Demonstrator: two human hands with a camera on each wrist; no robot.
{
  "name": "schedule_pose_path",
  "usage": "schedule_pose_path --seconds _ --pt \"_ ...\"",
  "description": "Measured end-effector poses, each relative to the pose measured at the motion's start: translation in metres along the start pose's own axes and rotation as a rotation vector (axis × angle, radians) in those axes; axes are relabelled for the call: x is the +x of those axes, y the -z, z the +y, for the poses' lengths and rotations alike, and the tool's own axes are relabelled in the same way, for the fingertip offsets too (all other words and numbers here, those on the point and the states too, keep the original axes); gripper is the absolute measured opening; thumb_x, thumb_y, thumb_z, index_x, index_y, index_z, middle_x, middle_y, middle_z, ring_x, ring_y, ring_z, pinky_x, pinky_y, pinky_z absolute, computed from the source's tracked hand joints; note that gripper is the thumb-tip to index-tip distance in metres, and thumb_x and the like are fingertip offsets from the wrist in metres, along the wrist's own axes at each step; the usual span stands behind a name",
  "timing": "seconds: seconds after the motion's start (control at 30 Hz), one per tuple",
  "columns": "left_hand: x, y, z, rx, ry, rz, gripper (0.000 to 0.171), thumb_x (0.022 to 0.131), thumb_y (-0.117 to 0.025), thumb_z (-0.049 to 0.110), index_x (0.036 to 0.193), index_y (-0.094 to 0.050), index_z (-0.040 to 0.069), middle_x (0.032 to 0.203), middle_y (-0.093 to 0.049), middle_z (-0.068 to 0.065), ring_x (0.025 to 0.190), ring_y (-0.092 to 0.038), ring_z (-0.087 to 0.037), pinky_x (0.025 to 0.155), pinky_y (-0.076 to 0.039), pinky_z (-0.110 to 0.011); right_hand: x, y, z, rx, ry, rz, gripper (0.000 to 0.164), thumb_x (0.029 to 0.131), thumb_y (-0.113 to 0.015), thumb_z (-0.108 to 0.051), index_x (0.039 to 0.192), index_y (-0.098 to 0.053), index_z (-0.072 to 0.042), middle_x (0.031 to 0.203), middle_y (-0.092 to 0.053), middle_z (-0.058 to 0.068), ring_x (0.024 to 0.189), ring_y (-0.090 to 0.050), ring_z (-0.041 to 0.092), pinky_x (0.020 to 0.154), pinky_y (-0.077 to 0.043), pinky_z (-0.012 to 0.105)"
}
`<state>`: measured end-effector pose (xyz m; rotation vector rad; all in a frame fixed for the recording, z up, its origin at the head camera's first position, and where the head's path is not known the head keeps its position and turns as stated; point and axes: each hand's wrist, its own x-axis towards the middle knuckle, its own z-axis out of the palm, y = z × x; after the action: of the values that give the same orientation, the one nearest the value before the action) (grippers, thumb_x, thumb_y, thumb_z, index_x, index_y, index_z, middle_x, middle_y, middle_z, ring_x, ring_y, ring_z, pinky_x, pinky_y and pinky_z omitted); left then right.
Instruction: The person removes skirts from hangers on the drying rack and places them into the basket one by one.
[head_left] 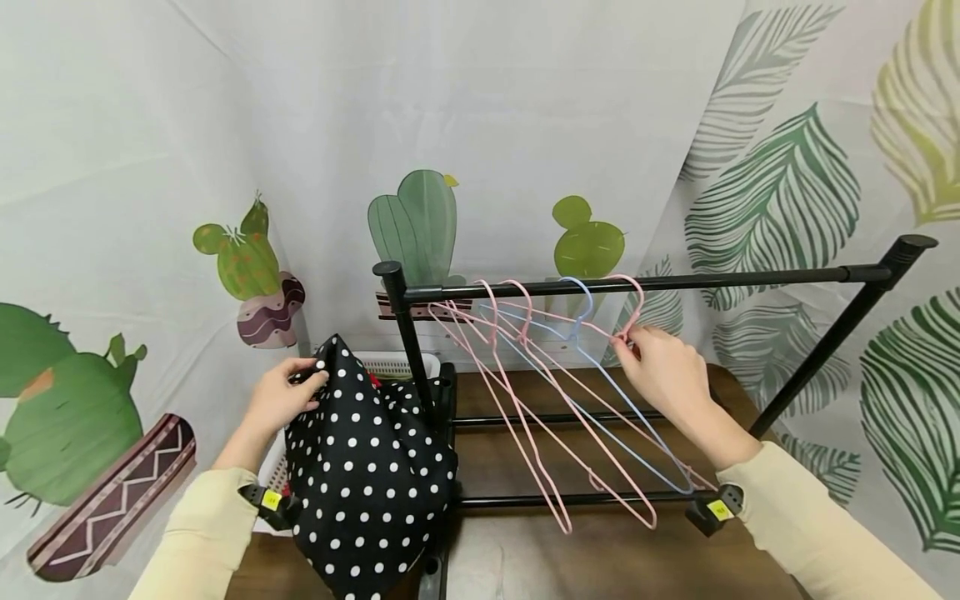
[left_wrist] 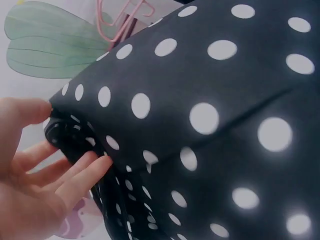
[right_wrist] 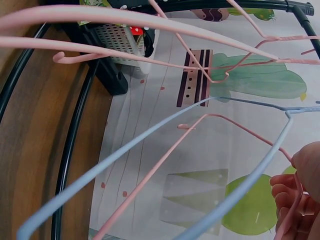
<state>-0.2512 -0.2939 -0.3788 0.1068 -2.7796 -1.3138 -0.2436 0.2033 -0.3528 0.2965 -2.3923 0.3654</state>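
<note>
My left hand (head_left: 283,392) pinches the top of a black cloth with white polka dots (head_left: 367,475), which hangs down over a white basket at the left. In the left wrist view the thumb and fingers (left_wrist: 85,182) are at the cloth's folded edge. My right hand (head_left: 667,367) grips a pink hanger (head_left: 633,308) just below its hook, at the right end of the row on the rail. Beside it hang a blue hanger (head_left: 581,312) and two more pink hangers, the nearer one (head_left: 517,400) to the left.
A black metal rack (head_left: 675,282) with a top rail and lower bars stands on a brown wooden table (head_left: 600,550). The white basket (head_left: 401,362) sits behind the rack's left post, partly covered by the cloth. A curtain printed with cacti (head_left: 322,125) hangs behind.
</note>
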Motion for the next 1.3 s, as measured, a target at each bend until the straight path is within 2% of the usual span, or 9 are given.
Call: schedule_pose_path --seconds 0.2,0.33,0.47,0.57,0.7,0.8,0.93,1.03,1.3 --pt "0.004 -0.016 -0.011 -0.079 0.012 -0.203 0.061 0.093 -0.053 0.028 0.141 -0.027 0.000 0.133 -0.036 -0.033 0.106 -0.057 -0.038 0.074 -0.055 -0.037 0.000 0.000 0.001 -0.001 0.013 0.018 0.022 0.085 -0.061 -0.025 0.067 -0.057 -0.013 0.063 -0.055 0.003 0.047 -0.050 0.029 0.036 -0.033 0.043" --pt "0.007 -0.027 -0.013 -0.053 0.008 -0.260 0.064 0.092 -0.055 0.029 0.142 -0.027 0.002 0.136 -0.031 -0.033 0.101 -0.059 -0.037 0.072 -0.055 -0.039 -0.001 0.000 0.001 -0.003 0.015 0.022 0.023 0.084 -0.062 -0.025 0.066 -0.056 -0.013 0.062 -0.053 0.002 0.046 -0.048 0.027 0.035 -0.032 0.042" --pt "0.010 -0.038 -0.009 0.037 -0.023 -0.272 0.068 0.087 -0.061 0.033 0.140 -0.032 0.003 0.138 -0.031 -0.031 0.096 -0.059 -0.033 0.066 -0.055 -0.035 -0.001 0.001 0.002 -0.001 0.014 0.024 0.025 0.084 -0.062 -0.024 0.063 -0.053 -0.014 0.061 -0.051 0.001 0.045 -0.046 0.026 0.035 -0.032 0.041" --pt "0.012 -0.047 -0.006 0.161 -0.063 -0.270 0.067 0.083 -0.065 0.032 0.136 -0.038 0.000 0.133 -0.039 -0.030 0.094 -0.058 -0.032 0.066 -0.053 -0.035 -0.001 0.001 0.001 0.002 0.020 0.022 0.025 0.084 -0.062 -0.024 0.063 -0.053 -0.014 0.061 -0.051 0.001 0.045 -0.046 0.024 0.035 -0.032 0.040" --pt "0.014 -0.055 -0.003 0.328 -0.101 -0.265 0.064 0.080 -0.068 0.029 0.131 -0.044 -0.001 0.127 -0.048 -0.029 0.105 -0.053 -0.041 0.084 -0.046 -0.047 -0.002 0.001 0.001 0.003 0.021 0.010 0.025 0.085 -0.062 -0.024 0.063 -0.053 -0.015 0.061 -0.051 0.001 0.045 -0.045 0.022 0.035 -0.031 0.038" --pt "0.016 -0.059 -0.005 0.392 -0.120 -0.254 0.064 0.078 -0.069 0.033 0.128 -0.047 0.000 0.123 -0.052 -0.029 0.113 -0.048 -0.045 0.091 -0.040 -0.052 -0.003 0.002 0.001 0.002 0.028 0.006 0.025 0.085 -0.063 -0.025 0.063 -0.053 -0.015 0.061 -0.050 0.000 0.045 -0.043 0.020 0.035 -0.030 0.036" --pt "0.018 -0.061 -0.007 0.401 -0.105 -0.261 0.063 0.079 -0.068 0.033 0.128 -0.047 0.000 0.123 -0.050 -0.031 0.114 -0.046 -0.046 0.092 -0.039 -0.053 -0.004 0.004 0.001 0.006 0.034 -0.012 0.023 0.084 -0.063 -0.026 0.066 -0.055 -0.015 0.061 -0.050 -0.001 0.045 -0.043 0.020 0.036 -0.029 0.034" --pt "0.017 -0.062 -0.008 0.397 -0.085 -0.268 0.060 0.081 -0.066 0.026 0.130 -0.045 -0.002 0.125 -0.048 -0.032 0.117 -0.044 -0.046 0.095 -0.036 -0.054 -0.005 0.006 0.002 0.005 0.030 -0.037 0.021 0.086 -0.061 -0.028 0.070 -0.058 -0.015 0.063 -0.052 0.000 0.045 -0.044 0.020 0.036 -0.029 0.033" --pt "0.016 -0.069 -0.007 0.450 -0.096 -0.248 0.059 0.084 -0.062 0.025 0.133 -0.043 -0.002 0.127 -0.049 -0.029 0.119 -0.044 -0.043 0.095 -0.037 -0.054 -0.008 0.010 0.007 0.005 0.030 -0.075 0.020 0.089 -0.056 -0.028 0.077 -0.060 -0.014 0.068 -0.057 0.002 0.049 -0.050 0.025 0.037 -0.032 0.036"
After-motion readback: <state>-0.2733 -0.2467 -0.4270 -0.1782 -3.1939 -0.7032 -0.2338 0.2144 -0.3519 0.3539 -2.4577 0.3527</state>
